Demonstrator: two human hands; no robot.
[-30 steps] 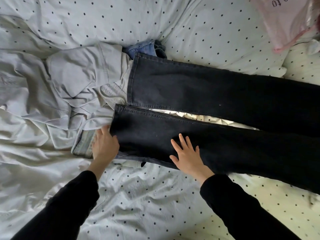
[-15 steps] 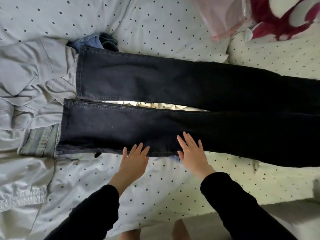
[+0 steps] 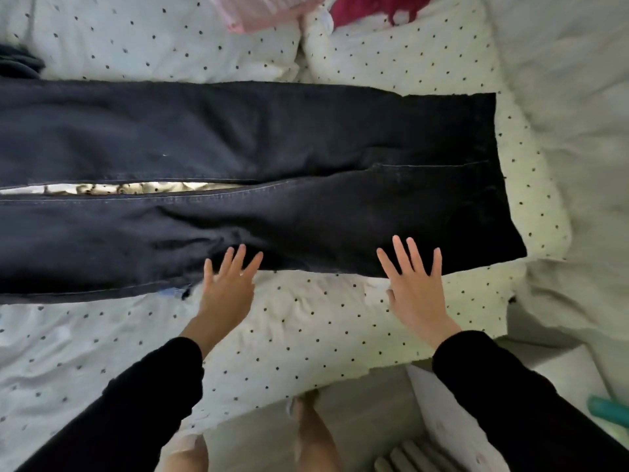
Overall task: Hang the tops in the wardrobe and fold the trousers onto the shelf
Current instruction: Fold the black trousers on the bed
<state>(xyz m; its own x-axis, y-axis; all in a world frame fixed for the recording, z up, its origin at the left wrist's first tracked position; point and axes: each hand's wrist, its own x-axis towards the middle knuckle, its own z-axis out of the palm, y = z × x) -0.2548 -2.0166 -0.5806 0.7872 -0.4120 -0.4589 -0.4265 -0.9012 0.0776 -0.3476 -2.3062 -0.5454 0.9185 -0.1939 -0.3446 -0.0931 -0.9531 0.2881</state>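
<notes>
Dark jeans (image 3: pixel 272 165) laid flat and lengthwise across the dotted bedspread (image 3: pixel 306 318), waistband at the far right, legs running off to the left with a thin slit of pale fabric showing between them. Left hand (image 3: pixel 226 294) spread wide, fingertips (image 3: pixel 235 253) lying on the near edge of the nearer leg, palm back over the bedspread. Right hand (image 3: pixel 415 291) likewise flat with fingers splayed, tips on the near edge close to the waistband, holding nothing. Beyond the fingertips, past the far leg, a pink item (image 3: pixel 265 11) and something dark red (image 3: pixel 371 8) at the top of the bed, both cut off by the frame. To the left of the left fingers, a scrap of blue cloth (image 3: pixel 170 293) peeking from under the near leg. Behind the wrists, black sleeves (image 3: pixel 510 403) and bare feet (image 3: pixel 313 434) on the floor; a teal object (image 3: pixel 609 410) at the right edge, too cropped to name.
</notes>
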